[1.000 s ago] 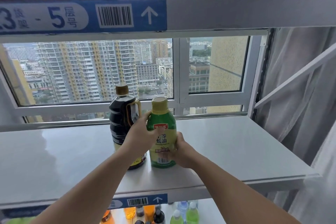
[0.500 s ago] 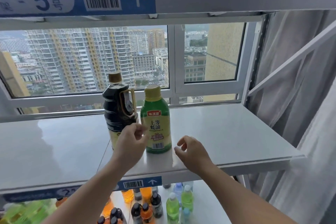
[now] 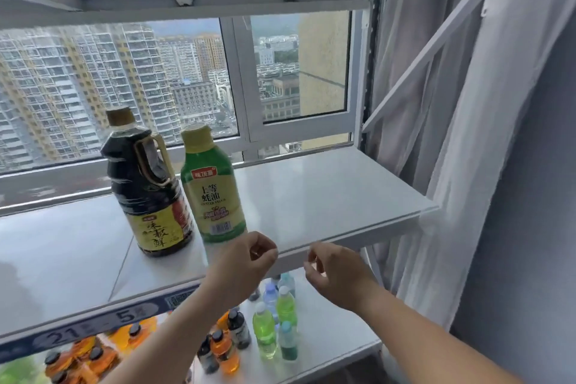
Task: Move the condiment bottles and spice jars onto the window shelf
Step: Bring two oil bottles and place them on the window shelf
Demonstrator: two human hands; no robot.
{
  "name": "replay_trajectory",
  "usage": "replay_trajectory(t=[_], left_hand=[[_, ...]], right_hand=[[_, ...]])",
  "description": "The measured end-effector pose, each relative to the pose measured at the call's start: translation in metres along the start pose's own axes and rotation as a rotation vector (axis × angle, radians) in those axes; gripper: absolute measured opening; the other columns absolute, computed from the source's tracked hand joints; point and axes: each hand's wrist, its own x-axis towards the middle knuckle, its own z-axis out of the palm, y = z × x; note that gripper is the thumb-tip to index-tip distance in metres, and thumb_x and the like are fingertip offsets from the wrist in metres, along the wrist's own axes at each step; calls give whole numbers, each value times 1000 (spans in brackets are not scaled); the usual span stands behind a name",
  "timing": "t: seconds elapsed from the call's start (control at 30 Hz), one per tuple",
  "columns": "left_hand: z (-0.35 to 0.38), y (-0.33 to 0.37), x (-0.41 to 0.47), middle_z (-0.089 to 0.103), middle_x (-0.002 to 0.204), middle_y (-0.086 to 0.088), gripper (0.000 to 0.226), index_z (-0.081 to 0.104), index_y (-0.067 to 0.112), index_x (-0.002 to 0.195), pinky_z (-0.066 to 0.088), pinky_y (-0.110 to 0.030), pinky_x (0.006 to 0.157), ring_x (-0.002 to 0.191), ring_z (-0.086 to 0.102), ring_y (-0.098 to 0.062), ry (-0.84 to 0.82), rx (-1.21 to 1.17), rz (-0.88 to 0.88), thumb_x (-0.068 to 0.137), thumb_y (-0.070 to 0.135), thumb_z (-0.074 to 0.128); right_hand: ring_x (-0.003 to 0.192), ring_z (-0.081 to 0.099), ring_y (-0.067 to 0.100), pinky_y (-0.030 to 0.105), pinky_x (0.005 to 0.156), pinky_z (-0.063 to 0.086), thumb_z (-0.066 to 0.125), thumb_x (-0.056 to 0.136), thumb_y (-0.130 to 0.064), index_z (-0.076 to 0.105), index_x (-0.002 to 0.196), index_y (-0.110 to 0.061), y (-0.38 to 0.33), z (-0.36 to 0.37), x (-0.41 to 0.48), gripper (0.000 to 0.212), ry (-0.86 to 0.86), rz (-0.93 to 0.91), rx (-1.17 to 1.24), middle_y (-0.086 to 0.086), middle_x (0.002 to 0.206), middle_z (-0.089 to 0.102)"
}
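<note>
Head view, shelf: the white, glossy window shelf [image 3: 327,196] runs along the sill, with bare surface to the right.
Head view, bottles: a dark soy-sauce bottle with a moulded handle and tan cap [image 3: 149,193] stands upright on the shelf. Just beside it, on its right, stands a green-and-yellow plastic sauce bottle with a yellow cap [image 3: 215,193]. Both sit where the task wants them.
Left hand: the left hand [image 3: 246,262] hovers at the shelf's front edge, fingers loosely curled, holding nothing, close to the green bottle's base but apart from it.
Right hand: the right hand [image 3: 333,271] is likewise loosely curled and empty, near the left.
Below: small coloured drink bottles [image 3: 274,321] crowd the lower shelf.
Step in hand: probably between bottles, with neither one gripped. No spice jars show.
Next move: any further jar would fit on the bare stretch to the right, set down upright and clear of the pair.
</note>
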Motion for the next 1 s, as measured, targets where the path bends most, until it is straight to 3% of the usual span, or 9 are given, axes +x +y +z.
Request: replay_trajectory(t=[0.03, 0.1, 0.2, 0.3, 0.4, 0.5, 0.6, 0.7, 1.0], left_hand=[[5, 2, -3, 74, 82, 6, 3, 72, 26, 91, 52, -13, 57, 74, 68, -3, -24, -15, 14, 94, 26, 71], [12, 5, -12, 75, 79, 3, 7, 71, 27, 88, 54, -16, 61, 71, 68, 0, -83, -41, 51, 94, 23, 71], [23, 5, -25, 77, 77, 3, 7, 72, 29, 83, 58, -35, 71, 75, 72, -13, -179, -72, 107, 90, 29, 73], [31, 12, -47, 75, 77, 12, 7, 73, 29, 82, 54, -23, 68, 72, 68, -1, -234, -28, 181, 89, 27, 73], [41, 18, -67, 74, 77, 18, 8, 74, 26, 81, 54, -24, 67, 67, 65, 3, -302, -53, 245, 89, 25, 74], [53, 28, -92, 73, 76, 19, 7, 73, 27, 82, 47, -11, 62, 71, 64, 8, -371, -42, 300, 89, 27, 73], [67, 42, -123, 72, 75, 23, 10, 71, 30, 79, 50, -16, 65, 70, 64, 6, -465, -56, 366, 89, 26, 73], [80, 61, -154, 71, 72, 23, 13, 71, 32, 79, 45, -8, 60, 66, 62, 8, -541, -78, 440, 89, 25, 73], [107, 141, -245, 74, 88, 13, 4, 73, 29, 92, 41, -8, 61, 79, 65, 2, -618, -121, 584, 92, 30, 70]], right_hand=[[89, 63, 18, 32, 74, 47, 51, 94, -44, 58, 98, -25, 2, -6, -10, 20, -20, 37, -3, -6, 94, 67], [94, 62, 17, 32, 78, 48, 51, 95, -45, 58, 105, -25, 5, -18, -32, 23, -59, 114, -10, -8, 100, 66], [93, 63, 17, 33, 79, 51, 49, 96, -46, 60, 107, -25, 5, -39, -69, 26, -30, 242, -23, -8, 102, 66], [85, 59, 14, 34, 77, 54, 47, 97, -46, 60, 103, -24, -5, -54, -115, 26, 15, 354, -21, -11, 93, 61], [84, 56, 14, 32, 76, 50, 46, 97, -46, 57, 103, -27, -19, -64, -162, 23, 30, 447, -40, -12, 94, 58], [82, 57, 14, 32, 74, 52, 49, 93, -47, 53, 94, -31, -33, -74, -210, 16, 86, 584, -41, -10, 93, 60], [78, 58, 11, 33, 72, 52, 51, 91, -48, 54, 92, -30, -48, -86, -257, 18, 130, 687, -49, -9, 93, 61], [78, 59, 11, 33, 73, 52, 53, 92, -47, 58, 95, -28, -62, -101, -298, 20, 176, 749, -82, -8, 90, 61], [82, 58, 9, 29, 74, 49, 58, 94, -41, 61, 98, -26, -86, -163, -414, 15, 331, 868, -100, -10, 92, 64]])
